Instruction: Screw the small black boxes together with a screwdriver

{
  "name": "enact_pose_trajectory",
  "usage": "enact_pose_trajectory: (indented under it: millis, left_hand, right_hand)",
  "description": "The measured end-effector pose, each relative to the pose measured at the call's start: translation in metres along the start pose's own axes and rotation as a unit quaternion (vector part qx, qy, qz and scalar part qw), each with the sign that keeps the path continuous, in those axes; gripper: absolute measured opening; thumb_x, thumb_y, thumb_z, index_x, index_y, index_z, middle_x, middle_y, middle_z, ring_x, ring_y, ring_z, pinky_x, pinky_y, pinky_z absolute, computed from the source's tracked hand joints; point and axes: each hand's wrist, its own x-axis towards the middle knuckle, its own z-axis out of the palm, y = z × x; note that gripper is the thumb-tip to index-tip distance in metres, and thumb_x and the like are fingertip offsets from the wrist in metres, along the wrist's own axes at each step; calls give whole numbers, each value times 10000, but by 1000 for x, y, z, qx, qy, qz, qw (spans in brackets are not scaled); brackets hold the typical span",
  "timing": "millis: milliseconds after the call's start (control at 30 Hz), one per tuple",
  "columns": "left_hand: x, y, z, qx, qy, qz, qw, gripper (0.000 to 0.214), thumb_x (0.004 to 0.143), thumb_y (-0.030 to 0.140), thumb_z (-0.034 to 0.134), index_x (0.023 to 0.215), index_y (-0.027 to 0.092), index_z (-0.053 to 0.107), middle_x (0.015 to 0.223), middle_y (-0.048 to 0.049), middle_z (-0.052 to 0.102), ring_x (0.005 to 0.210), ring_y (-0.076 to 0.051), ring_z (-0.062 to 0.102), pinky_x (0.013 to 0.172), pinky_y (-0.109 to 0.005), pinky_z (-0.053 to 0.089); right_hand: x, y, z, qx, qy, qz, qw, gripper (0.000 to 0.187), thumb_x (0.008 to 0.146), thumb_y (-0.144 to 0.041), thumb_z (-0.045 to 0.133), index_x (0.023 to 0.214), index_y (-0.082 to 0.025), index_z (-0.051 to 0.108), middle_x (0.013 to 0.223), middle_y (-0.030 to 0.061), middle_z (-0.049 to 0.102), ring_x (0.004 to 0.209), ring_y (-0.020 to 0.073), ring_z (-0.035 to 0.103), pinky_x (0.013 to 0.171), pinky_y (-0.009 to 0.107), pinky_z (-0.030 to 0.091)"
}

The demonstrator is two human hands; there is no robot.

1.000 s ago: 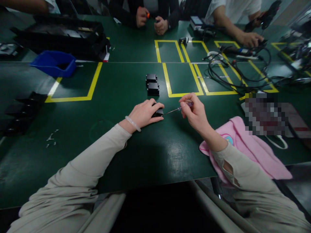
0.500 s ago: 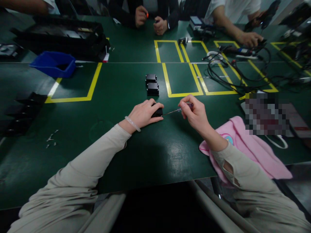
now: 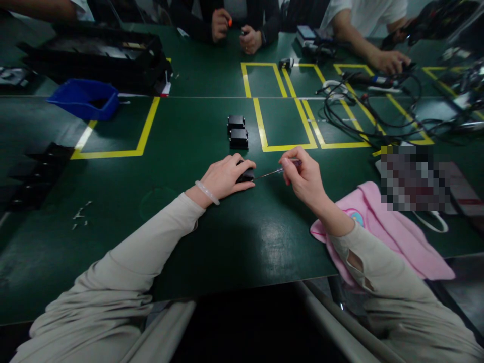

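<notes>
My left hand (image 3: pixel 227 176) is closed around a small black box-shaped part (image 3: pixel 247 175) on the green table, with thumb and index finger at its right end. Between the fingers of my right hand (image 3: pixel 301 174) is a screwdriver (image 3: pixel 297 165), held by its handle. Its thin shaft points left, and the tip meets the right side of the black part near my left thumb. Just beyond my left hand stand two similar black box-shaped parts (image 3: pixel 238 137), one behind the other, with small bright screws at their sides.
Small loose screws (image 3: pixel 78 214) lie at left, near more black parts (image 3: pixel 34 174). Behind them are a blue bin (image 3: pixel 85 99) and black trays (image 3: pixel 94 55). A pink cloth (image 3: pixel 381 227) lies under my right forearm. Cables (image 3: pixel 363 113) spread at right. Two people sit opposite.
Both hands, the black part and the screwdriver hold nearly the same pose. The whole view has shifted very slightly.
</notes>
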Motion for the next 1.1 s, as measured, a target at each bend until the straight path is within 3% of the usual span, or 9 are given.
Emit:
enact_pose_trajectory:
  millis: [167, 400, 633, 833, 1100]
  left_hand:
    - [0, -1, 1, -5, 2, 1, 1000, 467, 983, 520, 601, 1367, 259, 547, 1235, -99, 599, 1090, -265, 603, 804, -335, 483]
    - [0, -1, 1, -7, 5, 0, 1000, 460, 984, 525, 594, 1359, 264, 547, 1229, -96, 598, 1088, -263, 598, 793, -328, 481]
    - [0, -1, 2, -6, 2, 1, 1000, 461, 989, 533, 584, 1361, 262, 548, 1233, -98, 598, 1090, -265, 596, 796, -329, 480]
    - [0, -1, 3, -4, 10, 6, 1000, 461, 988, 529, 589, 1360, 259, 551, 1227, -97, 602, 1080, -264, 602, 790, -331, 478]
    - [-1, -2, 2, -6, 11, 6, 1000, 465, 989, 524, 588, 1366, 256, 546, 1224, -100, 603, 1083, -265, 601, 786, -332, 479]
  right_hand:
    - [0, 0, 1, 10, 1, -2, 1000, 178, 1044, -415, 541, 993, -244, 543, 680, -63, 526, 490, 87, 488, 503, 261, 362]
    - [0, -3, 0, -1, -2, 6, 1000, 291, 1038, -498, 533, 897, -244, 546, 627, -59, 501, 469, 96, 483, 485, 270, 350]
    - [0, 0, 1, 17, 3, -1, 1000, 180, 1040, -420, 557, 989, -247, 547, 683, -59, 530, 489, 88, 490, 495, 266, 352]
    - [1, -2, -1, 0, -5, 3, 1000, 275, 1035, -481, 547, 895, -244, 541, 606, -67, 492, 454, 93, 461, 481, 273, 327]
    - [0, 1, 1, 4, 7, 10, 1000, 217, 1042, -475, 533, 1033, -259, 546, 657, -66, 521, 477, 102, 482, 511, 281, 360]
